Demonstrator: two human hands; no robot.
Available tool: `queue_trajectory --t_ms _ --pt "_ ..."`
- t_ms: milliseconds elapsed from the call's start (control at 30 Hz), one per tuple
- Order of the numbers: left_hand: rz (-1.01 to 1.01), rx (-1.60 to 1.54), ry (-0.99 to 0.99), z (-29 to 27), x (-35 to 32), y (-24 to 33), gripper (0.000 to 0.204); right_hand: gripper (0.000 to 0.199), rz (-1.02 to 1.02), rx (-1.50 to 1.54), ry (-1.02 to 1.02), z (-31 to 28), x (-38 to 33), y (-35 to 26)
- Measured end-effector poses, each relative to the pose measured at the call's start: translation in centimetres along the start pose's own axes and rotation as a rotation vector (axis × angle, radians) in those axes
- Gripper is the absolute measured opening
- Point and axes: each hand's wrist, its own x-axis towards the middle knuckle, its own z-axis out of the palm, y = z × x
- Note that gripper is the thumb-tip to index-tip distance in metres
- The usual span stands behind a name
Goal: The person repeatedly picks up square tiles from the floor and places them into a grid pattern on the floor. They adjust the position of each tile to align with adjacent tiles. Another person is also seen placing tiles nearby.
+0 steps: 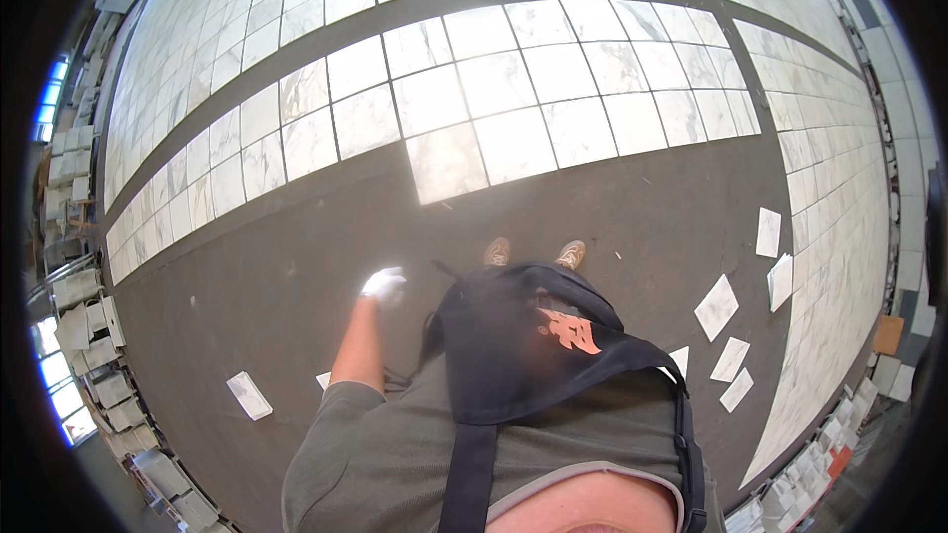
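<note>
My left hand point(385, 284), in a white glove, hangs beside my body above the dark grey floor. Its fingers look loosely spread, and I see nothing in them; the bright glove blurs their detail. My right hand does not show. Ahead of my feet lies a grid of white, grey-veined marble tiles point(513, 79) in long rows. One slightly creamier tile point(447, 162) juts out from the near edge of this grid. The black apron point(523, 355) on my front covers part of the floor below me.
Loose white tiles point(717, 308) lie scattered on the floor to my right, and another loose tile point(249, 396) lies at the lower left. More tile rows point(829, 188) run along the right. Stacks of slabs point(94, 336) line the left wall. My shoes point(570, 255) stand on bare floor.
</note>
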Motion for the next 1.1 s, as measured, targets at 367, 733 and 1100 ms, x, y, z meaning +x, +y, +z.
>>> queue_trajectory --t_ms 367,733,1100 --pt "0.19 0.34 -0.034 0.6 -0.8 0.7 0.045 0.053 0.004 -0.035 -0.017 0.5 1.0 -0.6" --pt "-0.07 -0.037 -0.093 1.6 -0.2 0.3 0.046 0.053 -0.004 -0.058 -0.027 0.3 1.3 -1.6" --pt "-0.107 0.071 -0.064 1.5 0.6 -1.5 0.048 0.053 0.002 -0.015 -0.002 -0.5 -0.8 0.9"
